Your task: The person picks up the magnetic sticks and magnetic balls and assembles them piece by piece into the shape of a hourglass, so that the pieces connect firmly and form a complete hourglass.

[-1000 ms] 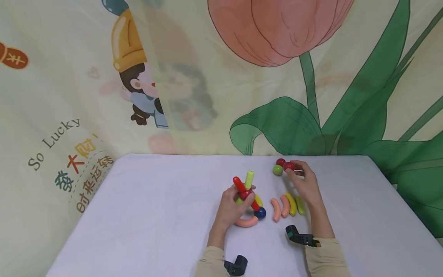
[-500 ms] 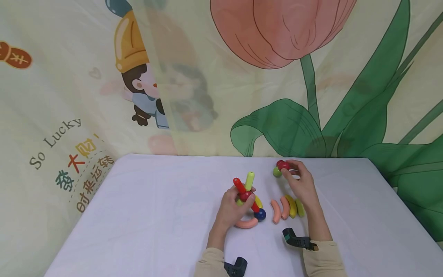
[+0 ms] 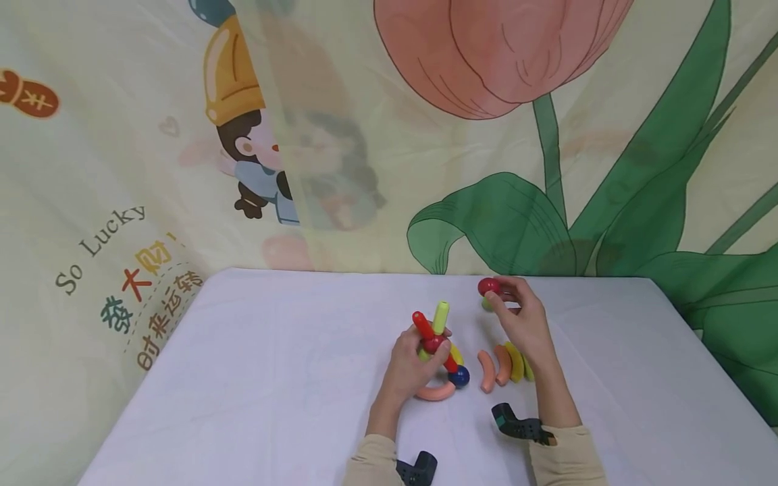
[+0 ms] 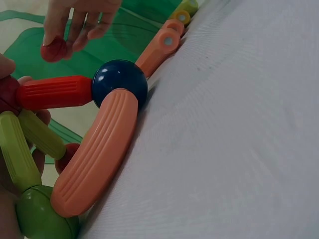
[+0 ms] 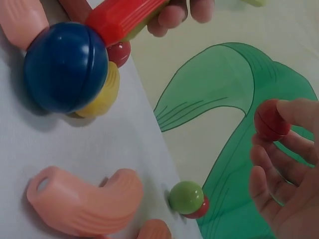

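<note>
- Right hand [image 3: 524, 320] is pinching a red ball [image 3: 488, 287] lifted off the counter [image 3: 273, 378], near its far edge, above a green ball [image 5: 186, 197].
- Left hand [image 3: 408, 368] is gripping the rod-and-ball structure [image 3: 439, 351] standing mid-counter.
- Curved pieces [image 3: 503, 364] are lying just beside it.

Head view: green ball [image 3: 487, 304] mostly hidden behind right hand [image 3: 523, 324]; second red ball behind it not visible there. Left hand [image 3: 408, 364] covers the structure's lower joints. Rightmost curved piece [image 3: 529, 368] partly hidden by the right wrist. Left wrist view: left hand cut off at frame edge, green ball joint [image 4: 42, 216] cropped at bottom. Right wrist view: peach curved piece [image 5: 82, 204] cropped at bottom; left fingers [image 5: 172, 15] cut off at top.
</note>
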